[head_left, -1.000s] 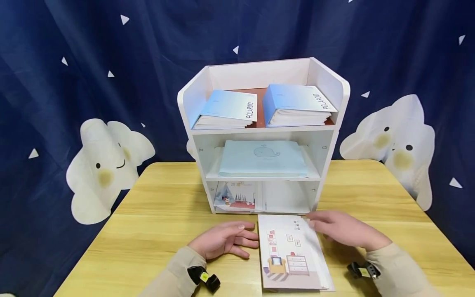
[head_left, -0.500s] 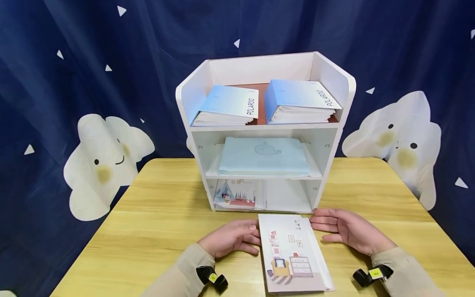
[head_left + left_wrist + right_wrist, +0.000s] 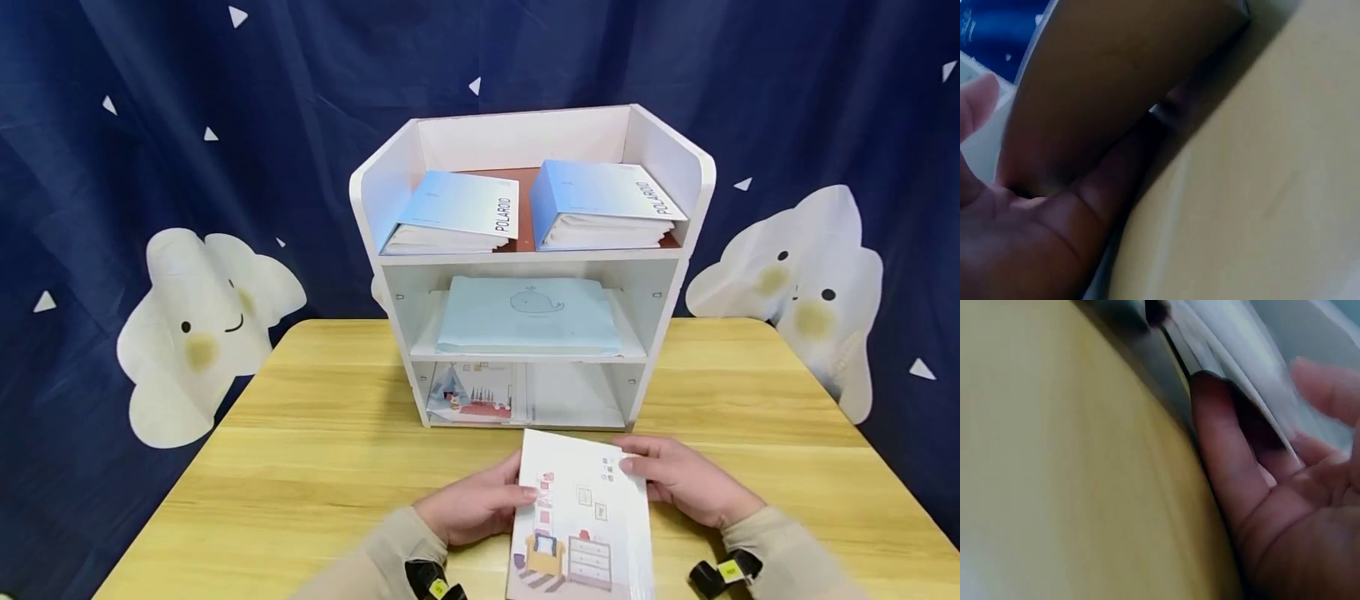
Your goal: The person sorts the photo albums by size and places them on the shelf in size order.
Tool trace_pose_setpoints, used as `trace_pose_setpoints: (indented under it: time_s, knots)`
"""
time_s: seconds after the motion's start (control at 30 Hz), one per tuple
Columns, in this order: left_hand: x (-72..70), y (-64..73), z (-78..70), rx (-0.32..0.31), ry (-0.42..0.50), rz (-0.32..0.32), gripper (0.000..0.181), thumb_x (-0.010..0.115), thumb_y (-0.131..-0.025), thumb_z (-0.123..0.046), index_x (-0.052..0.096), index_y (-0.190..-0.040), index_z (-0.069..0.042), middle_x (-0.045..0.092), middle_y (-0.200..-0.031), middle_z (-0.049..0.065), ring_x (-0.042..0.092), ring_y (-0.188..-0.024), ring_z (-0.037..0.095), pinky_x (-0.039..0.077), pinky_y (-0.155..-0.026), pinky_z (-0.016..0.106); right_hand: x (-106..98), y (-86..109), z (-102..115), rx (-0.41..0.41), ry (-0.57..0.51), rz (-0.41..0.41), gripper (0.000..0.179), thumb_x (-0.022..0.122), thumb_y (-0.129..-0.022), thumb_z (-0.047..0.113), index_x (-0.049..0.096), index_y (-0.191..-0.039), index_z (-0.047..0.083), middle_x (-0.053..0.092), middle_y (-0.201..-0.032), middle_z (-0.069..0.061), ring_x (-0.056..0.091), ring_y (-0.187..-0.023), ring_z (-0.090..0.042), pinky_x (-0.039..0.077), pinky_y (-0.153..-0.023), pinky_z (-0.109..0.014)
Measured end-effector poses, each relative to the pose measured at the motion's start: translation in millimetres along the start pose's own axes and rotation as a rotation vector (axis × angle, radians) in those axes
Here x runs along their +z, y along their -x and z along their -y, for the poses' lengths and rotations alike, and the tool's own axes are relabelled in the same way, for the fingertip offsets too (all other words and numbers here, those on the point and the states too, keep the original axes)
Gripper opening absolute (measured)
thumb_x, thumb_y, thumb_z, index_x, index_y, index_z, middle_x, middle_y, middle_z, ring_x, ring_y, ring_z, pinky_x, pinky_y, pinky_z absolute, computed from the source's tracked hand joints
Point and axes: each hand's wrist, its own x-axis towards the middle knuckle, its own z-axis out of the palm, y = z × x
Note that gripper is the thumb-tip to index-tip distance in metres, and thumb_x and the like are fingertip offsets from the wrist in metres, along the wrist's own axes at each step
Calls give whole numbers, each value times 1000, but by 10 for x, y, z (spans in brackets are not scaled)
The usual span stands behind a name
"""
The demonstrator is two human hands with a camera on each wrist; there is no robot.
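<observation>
A photo album point(image 3: 577, 533) with a white cover, printed with an armchair and a dresser, is tilted just in front of the shelf. My left hand point(image 3: 480, 504) grips its left edge, thumb on the cover. The left wrist view shows this hand's fingers point(image 3: 1116, 175) under the album's brownish underside point(image 3: 1097, 81). At the upper right edge my right hand point(image 3: 686, 479) pinches the album, thumb on top. From the right wrist, that hand's fingers point(image 3: 1222, 450) reach under the pale page edges point(image 3: 1235, 344). Part of the album's lower end is cut off by the frame.
A white three-tier shelf point(image 3: 517, 259) stands behind on the wooden table point(image 3: 315, 467). Two blue POLAROID albums point(image 3: 465, 202) lie on top. A pale blue whale album point(image 3: 532, 317) fills the middle tier. A tent-picture album point(image 3: 474, 392) lies at the bottom left.
Both hands were beside the album with fingers extended. Now their thumbs are on its cover and fingers beneath, and the album has tilted up off the table and shifted slightly toward me.
</observation>
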Motion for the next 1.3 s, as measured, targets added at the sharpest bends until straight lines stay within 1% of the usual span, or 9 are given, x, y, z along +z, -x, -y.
trace_pose_setpoints:
  time_s: [0.13, 0.27, 0.5, 0.73, 0.93, 1.03, 1.13, 1.2, 1.3]
  knots:
    - [68, -22, 38, -26, 29, -17, 55, 54, -104, -13, 29, -153, -14, 60, -137, 18, 64, -116, 30, 53, -96, 47, 96, -44, -32, -16, -30, 48, 38, 49, -107, 9, 51, -143, -4, 66, -128, -17, 68, -109, -27, 59, -86, -39]
    - [106, -21, 73, -51, 83, -25, 49, 55, -104, -13, 39, -150, -9, 61, -136, 20, 64, -116, 29, 54, -95, 45, 127, -43, -36, -59, -63, -2, 36, 46, -109, 11, 53, -142, 0, 68, -126, -14, 69, -106, -26, 60, -83, -37]
    - [145, -10, 122, -72, 117, 4, 47, 54, -100, -6, 46, -146, 0, 62, -134, 18, 66, -110, 19, 54, -96, 37, 145, -52, -18, -70, -30, -248, 49, 50, -109, 20, 42, -148, -8, 69, -123, -10, 70, -100, -21, 60, -79, -36]
    - [124, -27, 136, -32, 79, -47, 48, 52, -99, -6, 45, -146, 3, 63, -132, 19, 67, -106, 18, 55, -93, 36, 136, -34, 105, -40, 215, -507, 41, 51, -106, 15, 52, -136, -12, 57, -133, -23, 65, -106, -20, 57, -88, -33]
    - [102, -39, 128, 10, 45, -135, 50, 52, -99, -9, 43, -147, 2, 64, -131, 20, 68, -105, 20, 56, -92, 35, 71, 16, 179, -80, 394, -664, 32, 50, -107, 20, 63, -118, -8, 65, -104, -15, 61, -83, -18, 56, -72, -29]
    - [81, -50, 124, 22, 74, -162, 51, 52, -101, -9, 40, -149, 2, 62, -132, 22, 67, -108, 23, 56, -93, 36, 36, 64, 176, -190, 331, -492, 35, 43, -109, 17, 58, -109, -15, 63, -89, -9, 58, -72, -13, 53, -63, -27]
    - [60, -59, 127, 27, 102, -166, 52, 51, -102, -10, 37, -151, 1, 60, -134, 24, 66, -112, 28, 55, -94, 40, 51, 84, 145, -317, 167, -22, 35, 28, -109, 5, 51, -111, -22, 65, -89, -17, 63, -73, -16, 57, -63, -31]
    - [53, -60, 131, 23, 105, -165, 52, 51, -103, -13, 37, -151, 2, 60, -135, 24, 65, -114, 29, 54, -95, 42, 126, 74, 121, -302, 86, 309, 38, 23, -109, 3, 50, -120, -21, 67, -99, -25, 69, -82, -22, 60, -70, -39]
    - [51, -61, 135, 10, 85, -188, 50, 49, -106, -21, 39, -149, 2, 62, -132, 22, 66, -112, 27, 55, -95, 41, 336, 43, 87, -170, 74, 609, 42, 30, -109, 12, 48, -138, -12, 64, -122, -30, 71, -98, -29, 59, -81, -52]
